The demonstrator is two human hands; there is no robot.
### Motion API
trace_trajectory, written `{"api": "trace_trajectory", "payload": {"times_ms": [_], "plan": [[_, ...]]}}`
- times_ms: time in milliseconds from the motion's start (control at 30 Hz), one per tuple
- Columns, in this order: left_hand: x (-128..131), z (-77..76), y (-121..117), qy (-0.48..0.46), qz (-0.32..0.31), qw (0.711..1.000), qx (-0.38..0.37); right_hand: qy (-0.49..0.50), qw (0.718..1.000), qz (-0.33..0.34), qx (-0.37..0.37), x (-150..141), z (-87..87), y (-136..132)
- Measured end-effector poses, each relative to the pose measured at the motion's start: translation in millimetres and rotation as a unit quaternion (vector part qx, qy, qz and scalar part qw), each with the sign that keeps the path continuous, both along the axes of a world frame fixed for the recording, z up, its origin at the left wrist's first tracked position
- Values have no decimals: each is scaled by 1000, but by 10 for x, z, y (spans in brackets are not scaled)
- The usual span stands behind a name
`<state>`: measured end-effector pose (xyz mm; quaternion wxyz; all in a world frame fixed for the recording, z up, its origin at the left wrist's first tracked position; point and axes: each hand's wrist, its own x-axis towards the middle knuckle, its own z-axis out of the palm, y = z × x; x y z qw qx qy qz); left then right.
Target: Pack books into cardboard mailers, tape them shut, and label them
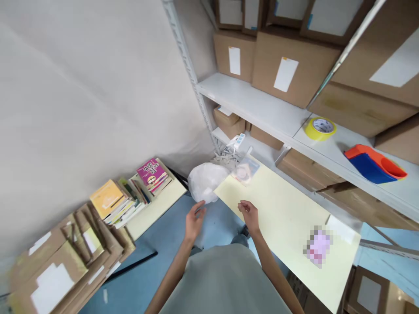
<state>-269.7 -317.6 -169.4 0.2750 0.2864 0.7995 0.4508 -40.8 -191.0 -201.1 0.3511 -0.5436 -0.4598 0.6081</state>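
My left hand (194, 220) hangs over the blue floor, fingers loosely apart, holding nothing; its fingertips reach just under a white plastic bag (206, 181) that rests against the corner of the pale yellow table (288, 218). Over that table's near edge my right hand (249, 214) hovers, fingers loosely curled and apart, also with nothing in it. Both hands are close together, a short way from the bag.
White metal shelves (262, 104) hold cardboard boxes, a yellow tape roll (320, 128) and a red-and-blue tape dispenser (375, 163). A power strip (237, 141) lies at the far table end. Stacked books (131, 194) sit on a low table, flattened cartons (65, 261) beside them.
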Motion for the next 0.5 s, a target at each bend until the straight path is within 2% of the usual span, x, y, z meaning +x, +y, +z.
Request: {"api": "trace_trajectory", "payload": {"times_ms": [100, 200, 333, 500], "plan": [[-303, 129, -288, -6, 29, 999, 17, 3, 999, 29, 14, -260, 92, -276], [-711, 154, -776, 0, 40, 999, 28, 2, 998, 54, 29, -606, 170, -624], [-1389, 5, -1705, 59, 71, 996, 15, -6, 994, 100, 38, -1137, 248, -1214], [-2270, -218, -3084, 186, 112, 970, -106, -26, 985, 168, 37, -1812, 287, -2026]]}}
